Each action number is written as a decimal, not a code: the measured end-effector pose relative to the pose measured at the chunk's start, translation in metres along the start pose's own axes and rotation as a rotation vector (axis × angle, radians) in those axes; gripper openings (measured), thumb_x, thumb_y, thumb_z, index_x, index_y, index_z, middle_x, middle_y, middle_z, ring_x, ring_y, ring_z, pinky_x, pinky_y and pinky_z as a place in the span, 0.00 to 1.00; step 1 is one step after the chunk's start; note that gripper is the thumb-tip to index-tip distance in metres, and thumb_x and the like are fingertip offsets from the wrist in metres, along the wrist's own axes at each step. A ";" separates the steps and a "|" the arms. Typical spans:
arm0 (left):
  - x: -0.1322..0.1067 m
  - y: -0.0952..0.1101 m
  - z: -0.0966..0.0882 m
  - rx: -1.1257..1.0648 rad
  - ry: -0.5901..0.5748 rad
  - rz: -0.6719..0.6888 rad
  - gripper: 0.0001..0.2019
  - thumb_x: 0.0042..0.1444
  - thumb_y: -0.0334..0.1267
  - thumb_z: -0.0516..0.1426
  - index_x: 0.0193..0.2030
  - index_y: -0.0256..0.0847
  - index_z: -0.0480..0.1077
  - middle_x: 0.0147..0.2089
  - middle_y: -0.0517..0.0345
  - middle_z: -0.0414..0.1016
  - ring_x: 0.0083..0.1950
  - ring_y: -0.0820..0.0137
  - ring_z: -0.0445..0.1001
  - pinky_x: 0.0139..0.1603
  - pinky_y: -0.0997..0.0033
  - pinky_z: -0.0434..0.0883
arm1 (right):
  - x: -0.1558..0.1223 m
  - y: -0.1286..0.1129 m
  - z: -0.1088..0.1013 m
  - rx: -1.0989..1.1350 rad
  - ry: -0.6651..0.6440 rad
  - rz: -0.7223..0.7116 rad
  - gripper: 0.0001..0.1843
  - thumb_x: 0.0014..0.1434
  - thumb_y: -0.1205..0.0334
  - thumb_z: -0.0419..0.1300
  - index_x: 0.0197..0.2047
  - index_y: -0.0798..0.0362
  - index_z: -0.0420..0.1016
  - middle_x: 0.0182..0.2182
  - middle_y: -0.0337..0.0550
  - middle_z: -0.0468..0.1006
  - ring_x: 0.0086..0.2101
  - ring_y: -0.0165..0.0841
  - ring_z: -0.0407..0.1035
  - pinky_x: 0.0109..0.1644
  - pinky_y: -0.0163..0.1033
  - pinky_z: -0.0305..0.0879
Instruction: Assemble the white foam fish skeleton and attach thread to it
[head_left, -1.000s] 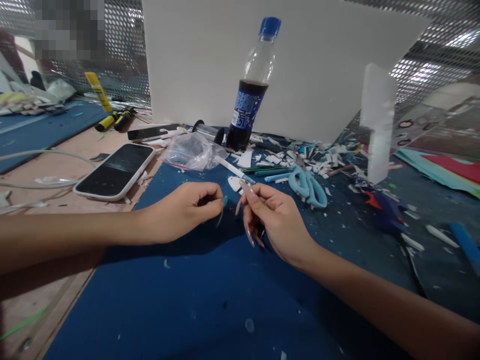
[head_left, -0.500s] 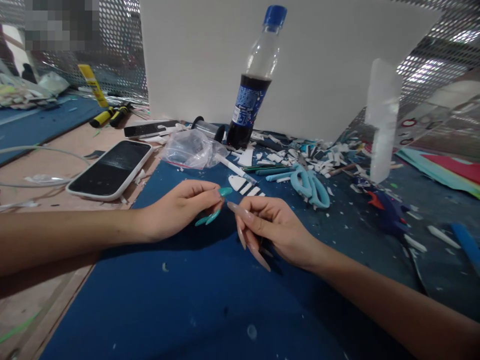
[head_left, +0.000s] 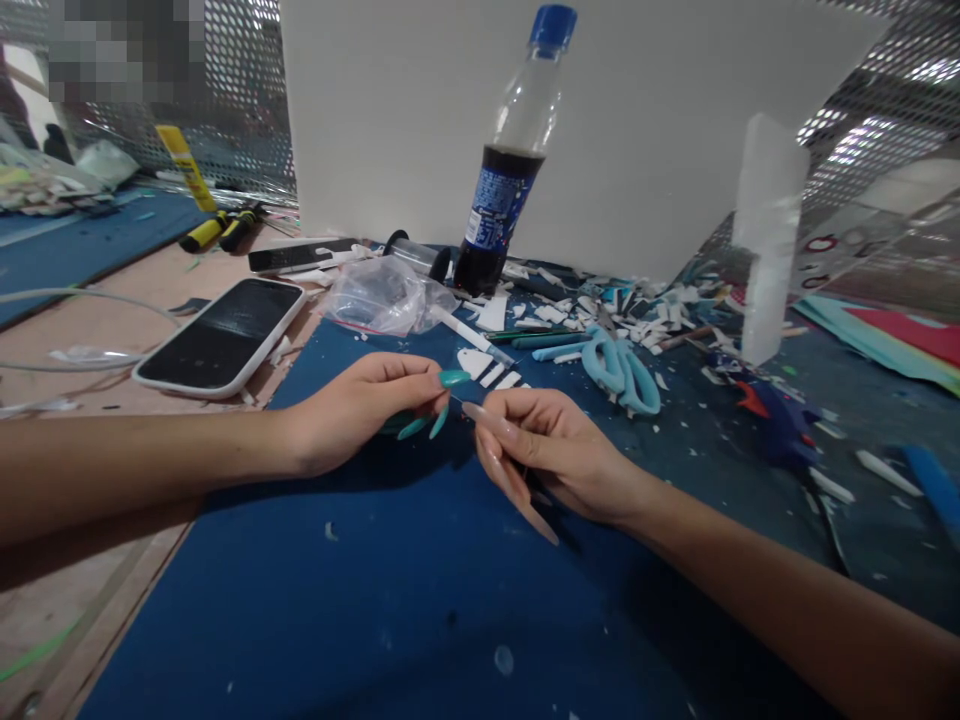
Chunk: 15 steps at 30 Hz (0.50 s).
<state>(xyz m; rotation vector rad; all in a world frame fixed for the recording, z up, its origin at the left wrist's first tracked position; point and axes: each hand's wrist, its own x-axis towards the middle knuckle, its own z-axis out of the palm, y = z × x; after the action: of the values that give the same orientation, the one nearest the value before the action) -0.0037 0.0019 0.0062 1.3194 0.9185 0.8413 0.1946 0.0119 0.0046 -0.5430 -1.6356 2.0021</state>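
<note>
My left hand, with long teal nails, rests low over the blue mat, its thumb and fingers pinched together. My right hand, with long pale nails, faces it, fingers curled and its forefinger tip touching the left thumb tip. The two hands meet at mid-mat, and whatever small thing sits between the fingertips is too small to make out. Just behind the hands lie white cut scraps and a pair of light blue scissors.
A cola bottle stands before a white board. A phone, a crumpled plastic bag, a white pen and yellow-handled tools lie to the left. A blue glue gun and a clear plastic piece are to the right.
My right hand has lowered and turned, its forefinger now pointing at the left thumb. The left hand's teal nails have come into sight. Both hands stay close together.
</note>
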 end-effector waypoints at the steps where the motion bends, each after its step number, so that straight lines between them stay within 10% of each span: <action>1: 0.000 0.000 0.000 -0.004 -0.001 -0.004 0.15 0.59 0.39 0.52 0.23 0.36 0.65 0.21 0.65 0.58 0.24 0.79 0.54 0.25 0.77 0.52 | 0.000 0.000 0.000 -0.003 0.003 -0.003 0.16 0.62 0.57 0.55 0.26 0.57 0.66 0.16 0.33 0.70 0.12 0.20 0.63 0.16 0.27 0.49; 15: 0.000 0.002 0.002 0.004 -0.013 -0.029 0.14 0.58 0.39 0.52 0.23 0.37 0.65 0.20 0.65 0.57 0.22 0.79 0.53 0.23 0.76 0.51 | -0.001 0.003 -0.001 -0.077 0.021 0.003 0.14 0.63 0.58 0.54 0.28 0.56 0.66 0.17 0.34 0.72 0.13 0.21 0.65 0.16 0.28 0.51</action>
<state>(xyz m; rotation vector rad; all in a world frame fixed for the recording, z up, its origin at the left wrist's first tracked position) -0.0022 0.0012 0.0080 1.3108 0.9269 0.8080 0.1952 0.0117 0.0015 -0.5933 -1.7054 1.9356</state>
